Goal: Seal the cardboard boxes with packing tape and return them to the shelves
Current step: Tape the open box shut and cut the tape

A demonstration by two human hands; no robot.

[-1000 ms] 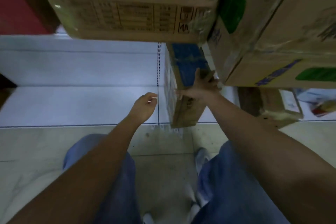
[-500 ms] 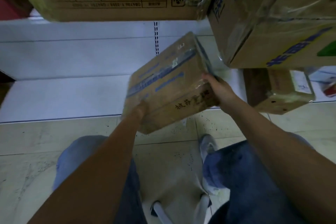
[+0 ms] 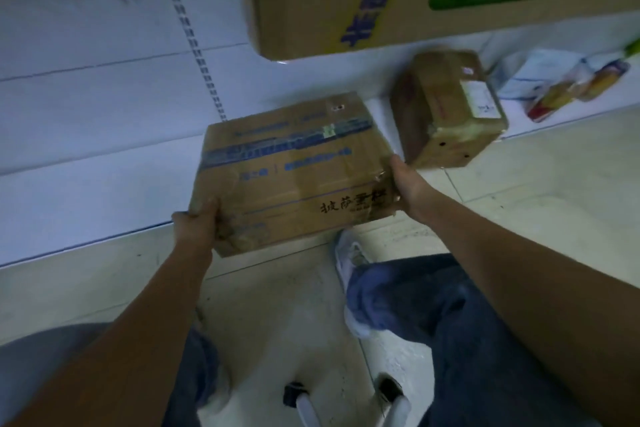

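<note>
Cardboard box (image 3: pixel 294 170) gripped at both ends, left hand (image 3: pixel 194 225) fingers curled round, right hand (image 3: pixel 408 184) clasping edge

Both arms reach forward, bare forearms converging. Left hand (image 3: pixel 195 225) grips the near-left corner of the cardboard box (image 3: pixel 294 170), thumb on top. Right hand (image 3: pixel 410 185) clamps the box's right edge, fingers hidden underneath. Knees bent, in jeans.

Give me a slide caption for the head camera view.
Both hands, left hand and right hand, hold a blue-printed cardboard box above the white bottom shelf.
</note>
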